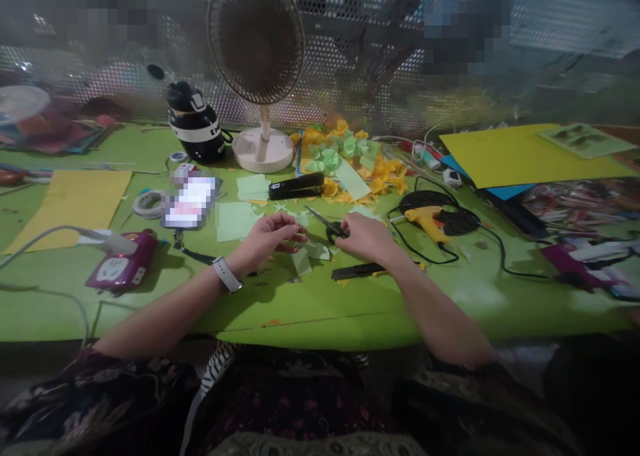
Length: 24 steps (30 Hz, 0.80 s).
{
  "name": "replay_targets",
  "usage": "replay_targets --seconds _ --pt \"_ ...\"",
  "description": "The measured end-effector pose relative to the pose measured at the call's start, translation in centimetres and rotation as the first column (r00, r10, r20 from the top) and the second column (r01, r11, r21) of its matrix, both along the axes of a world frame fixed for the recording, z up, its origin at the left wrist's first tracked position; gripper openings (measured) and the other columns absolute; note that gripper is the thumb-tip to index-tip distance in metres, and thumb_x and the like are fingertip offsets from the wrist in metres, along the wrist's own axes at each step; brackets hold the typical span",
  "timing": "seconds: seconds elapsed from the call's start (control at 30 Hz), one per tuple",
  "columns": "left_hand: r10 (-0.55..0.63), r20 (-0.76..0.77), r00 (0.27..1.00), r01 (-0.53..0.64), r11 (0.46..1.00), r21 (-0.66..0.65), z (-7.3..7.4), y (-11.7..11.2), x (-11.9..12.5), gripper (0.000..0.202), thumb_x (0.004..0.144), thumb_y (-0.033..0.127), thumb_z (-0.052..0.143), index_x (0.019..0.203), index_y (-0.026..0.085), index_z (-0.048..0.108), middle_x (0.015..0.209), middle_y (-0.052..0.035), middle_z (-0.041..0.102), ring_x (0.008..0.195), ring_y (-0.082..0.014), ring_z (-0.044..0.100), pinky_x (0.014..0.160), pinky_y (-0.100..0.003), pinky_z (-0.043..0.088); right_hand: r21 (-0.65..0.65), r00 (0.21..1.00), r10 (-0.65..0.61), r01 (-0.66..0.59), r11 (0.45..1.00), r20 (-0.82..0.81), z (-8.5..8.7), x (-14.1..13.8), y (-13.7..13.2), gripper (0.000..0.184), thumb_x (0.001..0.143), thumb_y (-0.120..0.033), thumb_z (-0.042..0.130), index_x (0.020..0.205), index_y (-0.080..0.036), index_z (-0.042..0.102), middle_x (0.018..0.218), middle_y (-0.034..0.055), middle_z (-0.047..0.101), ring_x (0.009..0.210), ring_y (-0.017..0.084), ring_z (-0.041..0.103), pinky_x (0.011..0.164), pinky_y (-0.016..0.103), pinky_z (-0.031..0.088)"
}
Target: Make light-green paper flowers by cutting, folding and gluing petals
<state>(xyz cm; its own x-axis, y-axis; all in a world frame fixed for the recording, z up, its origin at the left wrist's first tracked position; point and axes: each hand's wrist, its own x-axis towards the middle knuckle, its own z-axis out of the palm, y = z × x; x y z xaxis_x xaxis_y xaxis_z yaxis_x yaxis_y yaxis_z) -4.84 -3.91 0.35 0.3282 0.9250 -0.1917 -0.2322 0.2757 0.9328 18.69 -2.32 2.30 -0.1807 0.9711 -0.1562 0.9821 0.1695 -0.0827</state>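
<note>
My right hand (367, 237) is closed around the handles of a pair of scissors (323, 221), whose blades point to the upper left. My left hand (275, 236) is just left of the scissors, its fingers curled towards the thumb; what it pinches, if anything, is too small to make out. Below and between the hands lie cut light-green paper pieces (301, 263). A black box cutter (357, 271) lies under my right wrist. Beyond my hands are a black stapler (296, 186) and light-green paper sheets (235, 221).
Orange and green paper flowers (330, 159) are heaped behind the stapler, near a fan (263, 151). A yellow glue gun (427, 224) with a black cord lies right. At left are a phone (191, 203), a tape roll (150, 204) and a purple power bank-like box (125, 263).
</note>
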Motion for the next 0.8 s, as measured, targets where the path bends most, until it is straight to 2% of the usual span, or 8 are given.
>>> replay_targets --seconds 0.33,0.53,0.63,0.7,0.8 --pt "0.007 0.047 0.999 -0.006 1.000 -0.027 -0.4 0.5 -0.3 0.027 0.078 0.024 0.080 0.095 0.014 0.063 0.096 -0.0085 0.076 0.080 -0.0166 0.074 0.062 -0.025 0.059 -0.003 0.999 0.002 -0.002 1.000 -0.053 0.0 0.8 0.1 0.020 0.073 -0.034 0.069 0.085 -0.020 0.062 0.095 0.0121 0.069 0.078 0.026 0.063 0.059 0.031 0.033" --pt "-0.003 0.044 0.999 0.005 0.998 -0.058 -0.2 0.3 -0.3 0.024 0.077 0.027 0.081 0.088 0.012 0.065 0.089 -0.0063 0.074 0.079 -0.0153 0.073 0.062 -0.022 0.059 -0.037 1.000 -0.024 0.024 0.999 -0.005 0.7 0.8 0.1 0.017 0.074 -0.036 0.066 0.079 -0.020 0.060 0.091 0.0103 0.069 0.078 0.026 0.063 0.059 0.032 0.035" --pt "0.006 0.062 0.998 -0.002 0.998 -0.055 -0.2 0.4 -0.3 0.026 0.076 0.027 0.082 0.087 0.013 0.064 0.088 -0.0060 0.075 0.077 -0.0147 0.073 0.061 -0.022 0.059 -0.061 0.989 -0.081 0.074 0.995 -0.124 0.9 0.9 0.3 0.016 0.071 -0.033 0.068 0.080 -0.021 0.062 0.088 0.0074 0.071 0.081 0.026 0.065 0.061 0.032 0.040" --pt "0.028 0.080 0.996 -0.023 0.998 -0.064 -0.1 0.4 -0.2 0.026 0.075 0.025 0.083 0.087 0.013 0.063 0.088 -0.0060 0.075 0.076 -0.0143 0.073 0.060 -0.021 0.058 -0.121 0.933 -0.129 0.093 0.988 -0.335 1.0 1.0 0.3 0.016 0.070 -0.029 0.069 0.082 -0.020 0.063 0.090 0.0054 0.072 0.077 0.022 0.067 0.062 0.031 0.045" --pt "0.080 0.114 0.990 -0.072 0.995 -0.071 0.0 0.4 -0.2 0.027 0.073 0.024 0.084 0.087 0.014 0.063 0.088 -0.0054 0.076 0.078 -0.0151 0.074 0.062 -0.022 0.059 -0.334 0.709 -0.255 0.029 0.942 -0.658 1.1 0.8 0.0 0.019 0.069 -0.021 0.070 0.086 -0.018 0.061 0.088 0.0044 0.071 0.060 0.014 0.065 0.057 0.029 0.052"
